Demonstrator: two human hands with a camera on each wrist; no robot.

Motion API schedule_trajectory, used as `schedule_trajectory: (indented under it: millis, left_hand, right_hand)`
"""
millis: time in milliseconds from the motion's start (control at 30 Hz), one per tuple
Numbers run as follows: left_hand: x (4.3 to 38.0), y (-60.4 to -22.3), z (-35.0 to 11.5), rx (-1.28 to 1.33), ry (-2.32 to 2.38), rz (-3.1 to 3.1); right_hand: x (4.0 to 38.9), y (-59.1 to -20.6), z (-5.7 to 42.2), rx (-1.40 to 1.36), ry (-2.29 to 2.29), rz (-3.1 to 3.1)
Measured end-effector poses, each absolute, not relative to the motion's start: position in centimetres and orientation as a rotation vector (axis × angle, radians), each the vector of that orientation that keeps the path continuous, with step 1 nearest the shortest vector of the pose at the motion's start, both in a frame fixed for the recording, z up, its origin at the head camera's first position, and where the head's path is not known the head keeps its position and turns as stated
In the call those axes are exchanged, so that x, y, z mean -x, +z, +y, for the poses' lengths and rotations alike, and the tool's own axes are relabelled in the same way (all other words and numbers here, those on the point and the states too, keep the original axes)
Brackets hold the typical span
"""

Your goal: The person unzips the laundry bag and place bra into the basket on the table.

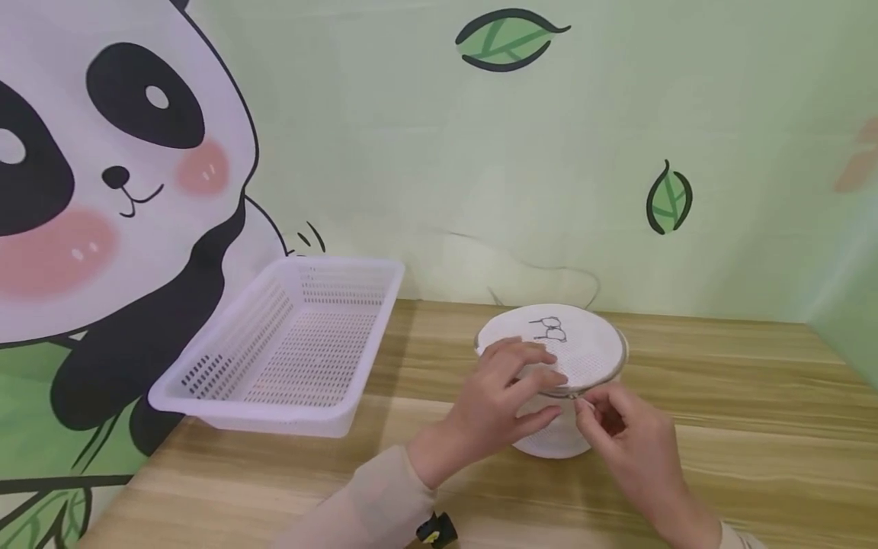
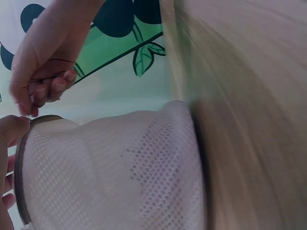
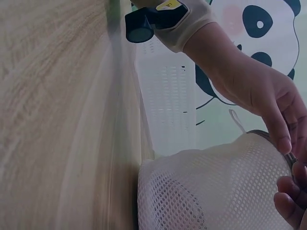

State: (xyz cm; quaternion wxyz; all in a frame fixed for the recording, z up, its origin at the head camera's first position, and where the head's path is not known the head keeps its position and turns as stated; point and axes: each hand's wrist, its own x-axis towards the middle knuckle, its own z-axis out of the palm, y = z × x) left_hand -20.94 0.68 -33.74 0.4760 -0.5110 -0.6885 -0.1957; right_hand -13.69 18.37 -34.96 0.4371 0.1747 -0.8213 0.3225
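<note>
A white mesh laundry bag (image 1: 559, 438), shaped like a drum, stands on the table with a grey zipper (image 2: 20, 182) round its top rim. Its round white lid (image 1: 590, 343) bears a small printed pair of glasses. My left hand (image 1: 504, 396) lies over the near left of the lid, fingers spread and slightly bent, thumb by the rim. At the front of the rim, thumb and fingertips of my right hand (image 1: 634, 442) pinch the zipper pull, mostly hidden by them. In the right wrist view a thin white loop (image 3: 236, 120) sticks out from the bag's far edge.
A white perforated plastic basket (image 1: 346, 412) stands on the wooden table (image 1: 754, 412) to the left of the bag. Behind the table rises a green backdrop (image 1: 384, 137) with a printed panda and leaves. A black wrist device (image 1: 437, 530) sits below the left sleeve.
</note>
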Motion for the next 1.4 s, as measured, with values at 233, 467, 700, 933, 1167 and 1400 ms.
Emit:
schedule_trajectory:
  millis: [233, 467, 700, 933, 1167, 1400]
  left_hand:
    - [21.2, -34.5, 1.1, 1.251, -0.470, -1.683]
    - [21.5, -34.9, 1.3, 1.254, -0.488, -1.650]
    - [21.8, -35.3, 1.2, 1.233, -0.502, -1.629]
    - [21.9, -35.6, 1.1, 1.223, -0.521, -1.605]
    - [22.1, -35.8, 0.9, 1.228, -0.527, -1.597]
    - [22.2, -35.8, 0.6, 1.253, -0.539, -1.615]
  right_hand:
    - [13.2, -34.9, 18.3, -0.411, 0.817, -2.061]
    - [13.3, -35.0, 18.1, -0.446, 0.865, -2.038]
    - [13.5, -35.3, 17.7, -0.474, 0.916, -2.023]
    - [13.6, -35.5, 17.6, -0.484, 0.905, -2.042]
    - [13.6, -35.8, 17.4, -0.482, 0.898, -2.073]
    - [13.8, -35.9, 17.5, -0.551, 0.869, -2.024]
